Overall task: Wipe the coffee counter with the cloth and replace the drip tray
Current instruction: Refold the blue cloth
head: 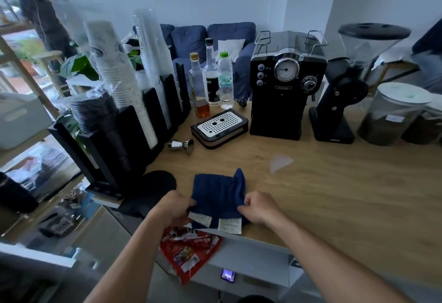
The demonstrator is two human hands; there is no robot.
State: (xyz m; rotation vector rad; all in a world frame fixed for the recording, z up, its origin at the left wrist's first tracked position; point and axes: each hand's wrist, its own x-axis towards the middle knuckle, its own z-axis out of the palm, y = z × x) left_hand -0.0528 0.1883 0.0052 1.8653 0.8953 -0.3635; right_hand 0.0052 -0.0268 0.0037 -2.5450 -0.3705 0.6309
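A dark blue cloth lies on the wooden counter near its front edge, two white labels showing at its near side. My left hand pinches the cloth's near left edge. My right hand pinches its near right edge. The drip tray, black with a white perforated grille, sits on the counter to the left of the black espresso machine, apart from it.
A metal tamper lies left of the tray. Bottles stand behind it. Cup stacks in a black holder line the left side. A grinder and jars stand right. A red packet hangs off the front edge. A pale paper scrap lies mid-counter.
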